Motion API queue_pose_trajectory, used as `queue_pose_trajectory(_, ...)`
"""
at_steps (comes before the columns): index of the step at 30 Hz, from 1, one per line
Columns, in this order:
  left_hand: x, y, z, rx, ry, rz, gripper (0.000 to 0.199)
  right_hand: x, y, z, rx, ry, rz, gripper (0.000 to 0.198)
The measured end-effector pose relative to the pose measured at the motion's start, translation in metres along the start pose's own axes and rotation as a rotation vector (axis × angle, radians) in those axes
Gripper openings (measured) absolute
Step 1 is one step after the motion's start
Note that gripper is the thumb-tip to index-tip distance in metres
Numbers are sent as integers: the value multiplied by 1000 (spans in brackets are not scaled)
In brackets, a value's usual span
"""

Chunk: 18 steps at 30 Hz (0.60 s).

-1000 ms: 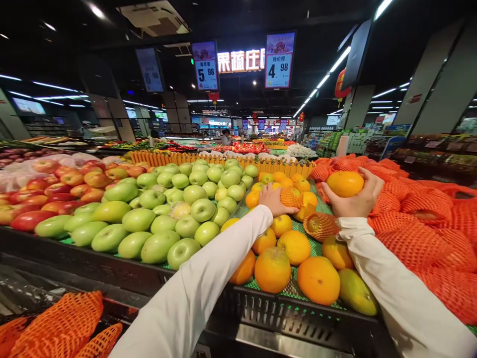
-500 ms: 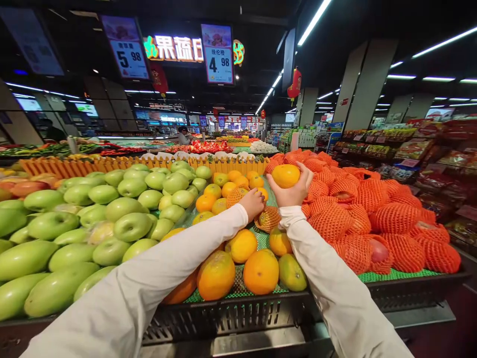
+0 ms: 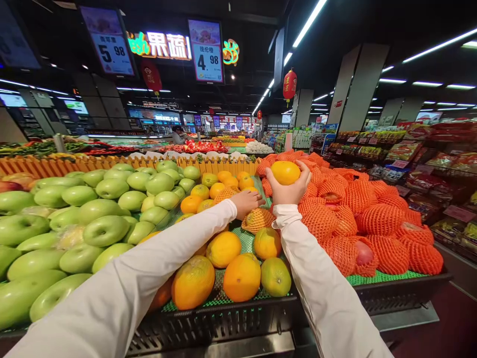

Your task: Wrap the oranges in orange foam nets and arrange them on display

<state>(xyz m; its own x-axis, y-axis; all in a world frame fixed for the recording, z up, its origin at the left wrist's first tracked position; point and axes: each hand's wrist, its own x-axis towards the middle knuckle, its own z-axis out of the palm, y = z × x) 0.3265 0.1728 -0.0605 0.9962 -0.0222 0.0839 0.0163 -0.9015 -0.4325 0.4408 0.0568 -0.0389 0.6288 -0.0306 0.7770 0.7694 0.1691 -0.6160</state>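
Note:
In the head view my right hand is closed around an orange, raised above the display. Thumb and fingers grip the fruit from below and from the sides. My left hand reaches over the orange pile, palm down, its fingers stretched out to the right with nothing visible in them. Just below it lies an orange in a foam net, and another netted orange is partly hidden behind it. Closer to me are several loose oranges, among them a greenish one, on green matting.
Green apples fill the left side. Fruit in red foam nets is heaped on the right. A black crate edge runs along the front, and a low orange fence stands behind. Packaged goods line shelves at right.
The view has turned slightly right, so the display shifts left. My left hand's fingers have straightened over the pile. My right hand still holds the orange up.

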Motion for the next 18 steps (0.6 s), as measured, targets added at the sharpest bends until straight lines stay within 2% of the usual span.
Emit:
queue_pose_trajectory(4, -13, 7, 8, -69, 23, 69, 69, 2, 9, 9, 21, 13, -28, 94)
queue_pose_trajectory(8, -26, 15, 11, -175, 9, 70, 87, -3, 1, 7, 11, 4, -11, 88)
queue_pose_trajectory(10, -27, 17, 9, -220, 7, 46, 84, -7, -4, 6, 23, 2, -6, 86)
queue_pose_trajectory(15, -10, 8, -2, -392, -53, 7, 80, -11, -5, 8, 15, -12, -31, 84)
queue_pose_trajectory(18, 10, 0, -4, -485, -65, -80, 81, -12, -4, 8, 4, -9, -42, 85)
